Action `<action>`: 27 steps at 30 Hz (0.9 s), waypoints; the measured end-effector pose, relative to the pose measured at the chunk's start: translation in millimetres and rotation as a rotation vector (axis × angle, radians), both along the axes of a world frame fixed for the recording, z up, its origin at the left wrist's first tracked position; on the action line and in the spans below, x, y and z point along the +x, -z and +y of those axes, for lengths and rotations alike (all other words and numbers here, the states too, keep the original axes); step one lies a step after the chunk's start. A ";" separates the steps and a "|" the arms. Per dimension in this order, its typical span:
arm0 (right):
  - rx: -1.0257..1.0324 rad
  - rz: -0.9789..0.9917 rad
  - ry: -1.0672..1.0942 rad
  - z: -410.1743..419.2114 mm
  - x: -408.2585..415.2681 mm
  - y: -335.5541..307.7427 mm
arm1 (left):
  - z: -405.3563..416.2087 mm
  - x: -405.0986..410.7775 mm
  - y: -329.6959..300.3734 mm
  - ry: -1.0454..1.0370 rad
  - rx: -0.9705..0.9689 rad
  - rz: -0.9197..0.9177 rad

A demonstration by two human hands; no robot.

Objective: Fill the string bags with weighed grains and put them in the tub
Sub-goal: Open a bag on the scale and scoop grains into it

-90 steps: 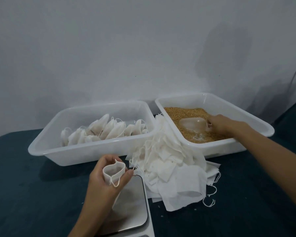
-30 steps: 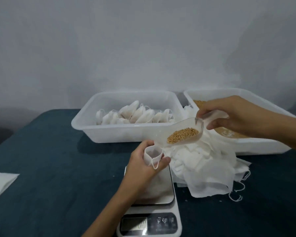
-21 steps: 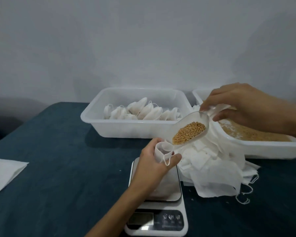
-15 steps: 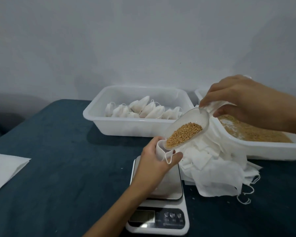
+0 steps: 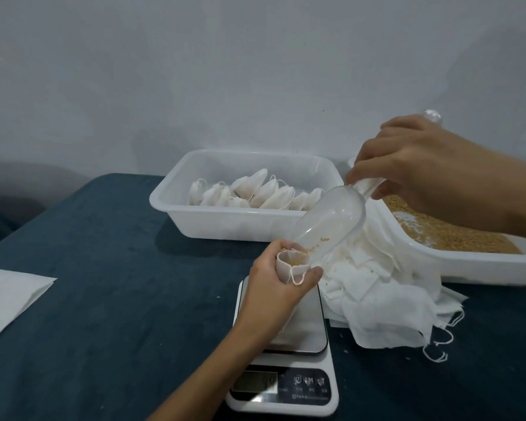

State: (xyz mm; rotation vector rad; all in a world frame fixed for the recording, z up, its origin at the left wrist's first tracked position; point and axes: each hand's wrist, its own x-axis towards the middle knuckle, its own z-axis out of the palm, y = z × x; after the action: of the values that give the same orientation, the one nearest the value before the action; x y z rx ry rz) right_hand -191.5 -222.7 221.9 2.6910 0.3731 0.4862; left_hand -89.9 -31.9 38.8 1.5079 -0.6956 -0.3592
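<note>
Broadly, the dark teal cloth-covered table [image 5: 88,299] carries everything, and the layout appears to follow the order of work: the white rectangular plastic tub of loose golden grain [image 5: 456,262] sits at the far right within reach of the scooping hand, the matching white plastic tub [image 5: 225,229] beside it to the left already holds a row of filled white pouches [image 5: 255,194], and a heap of empty white fabric drawstring bags [image 5: 377,299] lies in front of the two, just beside the white digital kitchen scale with a steel platform [image 5: 298,354]. The right hand [image 5: 422,174] is clenched around the handle of a clear plastic scoop [image 5: 328,223], whose long axis slopes down from upper right to lower left, its open lip aimed into the bag so the grain slides out by gravity; only a few grains remain near the lip. The left hand [image 5: 274,287] wraps thumb and fingers around a small white drawstring bag [image 5: 292,264], held upright above the scale with its mouth propped open and facing up to receive the pour; grain shows inside. Judging by this, the bag still needs weighing and closing before joining the others.
</note>
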 end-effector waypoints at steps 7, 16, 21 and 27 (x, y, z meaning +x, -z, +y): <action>-0.132 -0.083 -0.070 12.9 -1.0 -0.2 | 0.2 1.3 4.3 -0.020 0.019 -0.035; -0.081 -0.243 -0.020 -6.7 -13.3 -1.6 | 2.7 -0.3 4.4 -0.063 -0.005 -0.102; 0.360 -0.266 0.574 -99.6 -30.3 30.7 | 0.9 -0.4 6.4 -0.065 0.008 -0.096; 0.668 -0.082 1.131 -176.3 -28.8 97.6 | -1.4 -0.3 8.6 -0.022 0.001 -0.060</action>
State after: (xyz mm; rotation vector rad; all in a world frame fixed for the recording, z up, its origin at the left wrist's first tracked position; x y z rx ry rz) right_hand -220.4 -399.0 124.3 2.8568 -1.4904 0.3734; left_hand -90.3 -33.4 30.2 1.5314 -0.7256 -0.2982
